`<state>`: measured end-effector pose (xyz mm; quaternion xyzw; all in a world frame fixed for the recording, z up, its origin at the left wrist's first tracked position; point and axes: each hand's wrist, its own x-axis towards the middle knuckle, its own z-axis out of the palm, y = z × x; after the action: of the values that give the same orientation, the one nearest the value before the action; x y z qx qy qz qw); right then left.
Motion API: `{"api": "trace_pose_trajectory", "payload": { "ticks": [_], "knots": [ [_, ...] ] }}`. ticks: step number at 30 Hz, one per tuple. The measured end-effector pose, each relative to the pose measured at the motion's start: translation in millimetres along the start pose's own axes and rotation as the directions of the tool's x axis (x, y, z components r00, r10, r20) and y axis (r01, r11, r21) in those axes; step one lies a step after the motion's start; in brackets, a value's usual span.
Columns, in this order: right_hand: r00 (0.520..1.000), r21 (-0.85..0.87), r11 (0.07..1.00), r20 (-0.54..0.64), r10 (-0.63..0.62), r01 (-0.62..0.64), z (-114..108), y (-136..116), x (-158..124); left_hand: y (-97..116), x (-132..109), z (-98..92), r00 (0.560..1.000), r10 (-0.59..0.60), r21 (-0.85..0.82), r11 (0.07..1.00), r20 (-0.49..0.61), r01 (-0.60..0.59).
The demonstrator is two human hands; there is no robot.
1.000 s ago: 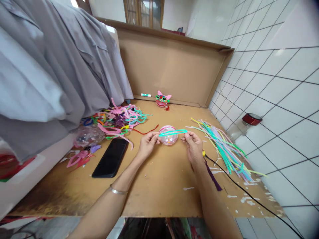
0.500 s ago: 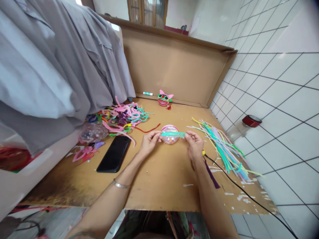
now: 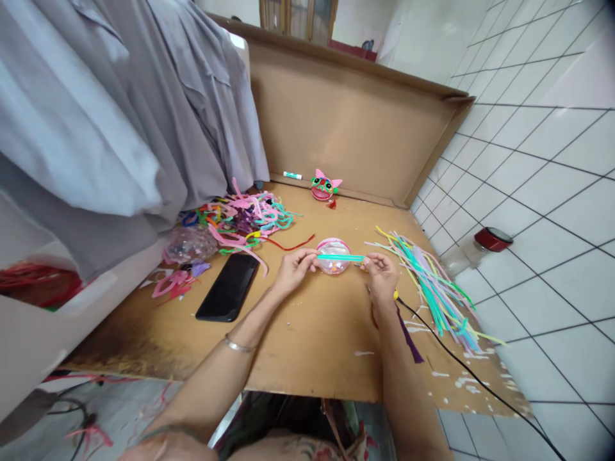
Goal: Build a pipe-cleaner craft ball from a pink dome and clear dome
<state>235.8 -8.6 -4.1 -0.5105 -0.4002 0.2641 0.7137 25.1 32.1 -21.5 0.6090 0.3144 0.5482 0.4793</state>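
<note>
Both hands are working at the middle of the brown board surface (image 3: 307, 333). The left hand (image 3: 294, 269) is pinching one end of a teal pipe cleaner (image 3: 340, 257), and the right hand (image 3: 383, 276) is pinching the other end, so the fuzzy stem is stretching straight between the two grips. Each grip is clenched on the stem with thumb and fingertips. The stem is lying across the top of a small clear round ball (image 3: 333, 255) with a pink rim and coloured bits inside; the ball is sitting on the surface between the hands, and whether the fingers are touching it cannot be told.

Just right of the right hand, a loose sheaf of straight pipe cleaners (image 3: 427, 282) in teal, lilac and yellow is fanning out over the board. A black cable (image 3: 480, 378) is running from beside the right wrist toward the near right edge. Left of the left hand, a glossy black phone (image 3: 229, 287) is lying flat. Beyond it, a tangled heap of bent stems (image 3: 245, 218) is resting near hanging grey cloth (image 3: 120, 115). A small pink cat-faced figure (image 3: 324, 186) is standing by the cardboard back wall (image 3: 346, 128).
</note>
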Motion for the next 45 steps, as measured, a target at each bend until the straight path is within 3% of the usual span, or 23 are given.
{"api": "trace_pose_trajectory", "payload": {
  "ticks": [4,8,14,27,45],
  "knots": [
    [0.990,0.146,0.980,0.056,0.128,-0.135,0,-1,2,1,2,-1.9,0.999,-0.032,-0.068,0.997,-0.031,0.030],
    [0.977,0.266,0.944,0.139,0.162,-0.194,-1,-3,0,2,3,-2.6,0.997,-0.051,-0.105,0.993,-0.051,0.045],
    [0.963,0.276,0.929,0.171,0.207,-0.248,1,-4,-3,3,4,-3.7,0.995,-0.066,-0.111,0.992,-0.076,0.057],
    [0.988,0.179,0.972,0.009,0.151,-0.150,7,0,-4,9,2,-2.1,0.998,-0.044,-0.069,0.997,-0.037,0.041],
    [0.996,0.134,0.987,0.033,0.086,-0.090,6,2,-5,-1,3,-4.0,0.998,-0.062,-0.065,0.996,0.016,0.063]
  ]
}}
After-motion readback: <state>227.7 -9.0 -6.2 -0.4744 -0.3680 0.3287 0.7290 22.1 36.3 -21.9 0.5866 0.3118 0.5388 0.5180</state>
